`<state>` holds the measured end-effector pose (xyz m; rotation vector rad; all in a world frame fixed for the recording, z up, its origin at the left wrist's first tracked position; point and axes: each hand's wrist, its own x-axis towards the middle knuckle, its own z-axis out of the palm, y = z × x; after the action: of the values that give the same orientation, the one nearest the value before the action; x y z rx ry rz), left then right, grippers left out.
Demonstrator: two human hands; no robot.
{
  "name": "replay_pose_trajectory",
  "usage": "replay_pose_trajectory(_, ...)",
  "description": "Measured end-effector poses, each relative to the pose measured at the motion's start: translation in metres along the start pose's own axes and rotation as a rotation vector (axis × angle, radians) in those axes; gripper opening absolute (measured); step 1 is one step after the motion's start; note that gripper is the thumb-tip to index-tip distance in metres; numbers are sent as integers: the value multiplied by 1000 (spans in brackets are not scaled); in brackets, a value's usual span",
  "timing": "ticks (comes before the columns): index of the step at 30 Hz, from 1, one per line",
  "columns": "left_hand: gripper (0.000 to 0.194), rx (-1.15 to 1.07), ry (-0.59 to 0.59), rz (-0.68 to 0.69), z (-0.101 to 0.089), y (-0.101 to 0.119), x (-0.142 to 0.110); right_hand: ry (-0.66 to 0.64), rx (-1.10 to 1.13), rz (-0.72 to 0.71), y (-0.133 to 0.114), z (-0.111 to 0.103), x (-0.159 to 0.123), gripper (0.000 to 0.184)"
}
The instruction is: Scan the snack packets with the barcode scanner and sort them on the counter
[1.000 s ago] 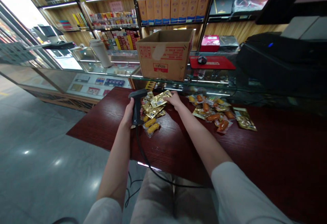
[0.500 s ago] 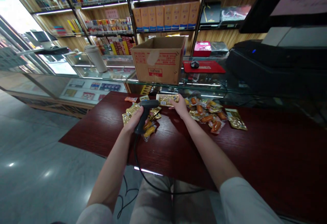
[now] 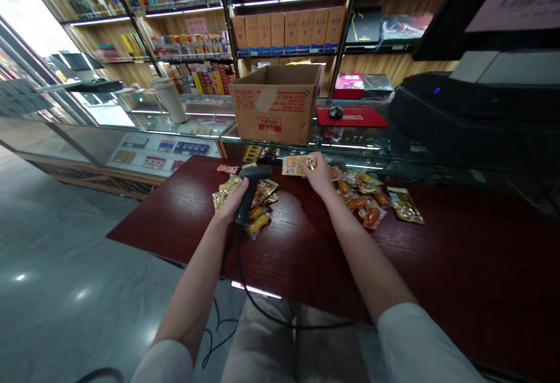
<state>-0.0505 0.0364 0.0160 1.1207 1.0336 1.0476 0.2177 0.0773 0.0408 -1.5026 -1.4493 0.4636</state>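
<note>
My left hand is wrapped around the handle of a black barcode scanner, whose head points right. A cable runs from its handle down past the table edge. In my right hand is a flat gold snack packet, gripped by its right end above the table. Beneath and beside the scanner lies a pile of gold packets, with yellow wrapped sausages at its near side. To the right of my right forearm lies a heap of brownish wrapped sausages.
The dark red wooden table meets a glass counter behind it. An open cardboard box stands on the counter, left of a red mouse pad. A single gold packet lies at the right. A white cup stands further left.
My right hand has moved a little right with the gold packet, away from the scanner head. The scanner is still in my left hand, and the view has shifted slightly.
</note>
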Motion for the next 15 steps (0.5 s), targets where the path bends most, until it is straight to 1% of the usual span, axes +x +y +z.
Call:
replay_pose_trajectory(2, 63, 8, 36, 18, 4, 5, 1, 55, -185, -19, 3, -24, 8, 43)
replay_pose_trajectory(4, 62, 2, 79, 36, 9, 12, 2, 92, -351, 43, 13, -47, 15, 51)
replay_pose_trajectory(7, 58, -14, 125, 51, 17, 25, 5, 103, -563, 131, 34, -71, 21, 47)
replay_pose_trajectory(9, 57, -32, 168, 42, 20, 31, 9, 136, -673, 172, 48, -80, 21, 43)
replay_pose_trajectory(11, 56, -50, 217, 36, 21, 33, 12, 189, -728, 195, 56, -84, 20, 40)
replay_pose_trajectory(13, 54, -67, 252, 54, 19, 32, 14, 230, -729, 198, 55, -84, 18, 39)
replay_pose_trajectory(15, 51, -82, 272, 87, 16, 27, 14, 225, -691, 154, 46, -76, 17, 39)
